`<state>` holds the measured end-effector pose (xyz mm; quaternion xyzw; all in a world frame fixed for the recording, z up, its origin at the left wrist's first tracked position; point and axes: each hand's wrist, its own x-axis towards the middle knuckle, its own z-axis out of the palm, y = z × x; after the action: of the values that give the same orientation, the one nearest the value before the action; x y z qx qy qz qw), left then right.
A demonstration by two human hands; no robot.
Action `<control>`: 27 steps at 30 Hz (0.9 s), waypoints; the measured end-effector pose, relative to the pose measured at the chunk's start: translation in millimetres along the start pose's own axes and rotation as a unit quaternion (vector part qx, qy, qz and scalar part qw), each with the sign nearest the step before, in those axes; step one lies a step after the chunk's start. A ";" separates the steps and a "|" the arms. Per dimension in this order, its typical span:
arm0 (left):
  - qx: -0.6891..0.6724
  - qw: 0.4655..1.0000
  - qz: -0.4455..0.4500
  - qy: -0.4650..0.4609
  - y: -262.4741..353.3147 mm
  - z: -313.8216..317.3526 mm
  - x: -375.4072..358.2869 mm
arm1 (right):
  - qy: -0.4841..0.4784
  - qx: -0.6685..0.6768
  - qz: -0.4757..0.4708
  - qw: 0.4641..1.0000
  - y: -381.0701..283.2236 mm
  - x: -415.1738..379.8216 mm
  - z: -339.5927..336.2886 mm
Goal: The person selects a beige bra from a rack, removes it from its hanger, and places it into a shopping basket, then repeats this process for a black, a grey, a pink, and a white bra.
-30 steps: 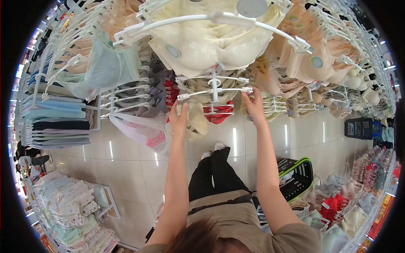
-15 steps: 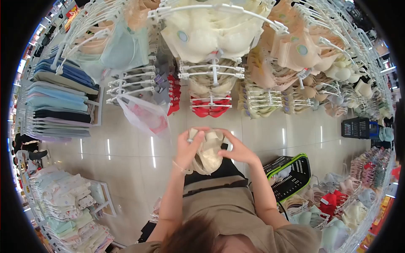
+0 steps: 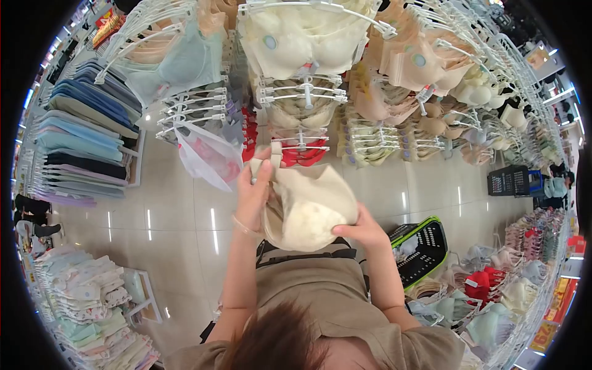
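A cream bra is stretched between my two hands in front of my waist. My left hand is closed on its strap end, with the straps rising above the fingers. My right hand pinches the edge of the cup on the other side, its thumb on top and the other fingers partly hidden behind the fabric. Beyond the hands hang cream bras on white hangers, with red ones lower down.
A black basket with a green rim is beside me at the right. Folded clothes fill a rack at lower left. Hanging garments line the left, and a dark basket stands farther off at right. A plastic bag hangs ahead.
The bra, bunched up before, is now spread out wider. My left hand has moved up and left, my right hand to the right. The whole view has shifted slightly.
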<state>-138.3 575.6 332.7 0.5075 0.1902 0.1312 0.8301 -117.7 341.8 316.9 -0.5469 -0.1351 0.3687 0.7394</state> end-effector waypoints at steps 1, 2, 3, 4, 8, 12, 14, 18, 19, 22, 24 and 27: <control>0.032 0.999 -0.019 -0.003 2.6 -13.1 -0.4 | 0.000 -0.002 -0.003 1.000 -2.2 -3.0 2.9; 0.064 0.997 -0.039 -0.005 3.8 -24.5 -0.8 | 0.063 0.069 -0.056 0.994 -7.6 -6.8 7.3; 0.019 0.999 -0.032 -0.014 3.3 -31.2 -0.9 | 0.126 0.139 -0.109 0.976 -12.6 -10.1 10.7; 0.017 0.999 -0.032 -0.016 1.7 -33.5 -2.2 | 0.127 0.137 -0.110 0.976 -15.9 -12.8 12.7; -0.020 0.999 -0.011 -0.026 -11.9 -43.1 -7.1 | 0.237 0.083 -0.157 0.955 -24.8 -18.0 12.8; -0.049 0.996 -0.045 -0.051 -29.9 -39.7 -17.9 | 0.310 -0.194 -0.228 0.902 -35.4 -26.9 24.7; -0.071 0.995 -0.052 -0.046 -43.2 -34.8 -23.1 | 0.304 -0.151 -0.251 0.907 -43.0 -31.1 33.6; -0.180 0.972 -0.139 -0.060 -66.4 -24.2 -32.6 | 0.305 -0.045 -0.264 0.914 -49.5 -28.5 42.7; -0.261 0.942 -0.180 -0.111 -67.9 -19.4 -36.9 | 0.315 0.054 -0.251 0.914 -52.6 -26.0 47.6; -0.370 0.893 -0.226 -0.126 -56.8 -5.9 -59.6 | 0.318 0.204 -0.175 0.909 -74.3 -17.9 61.5; -0.385 0.881 -0.197 -0.192 -71.9 -21.3 -63.4 | 0.310 0.197 -0.171 0.914 -72.5 -18.6 57.6; -0.438 0.862 -0.149 -0.206 -74.8 -38.3 -63.3 | 0.293 0.167 -0.163 0.927 -63.0 -22.8 44.2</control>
<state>-210.2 546.2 261.8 0.0726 0.0115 -0.0320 0.9968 -135.1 349.2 394.9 -0.4697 0.0638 0.0831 0.8766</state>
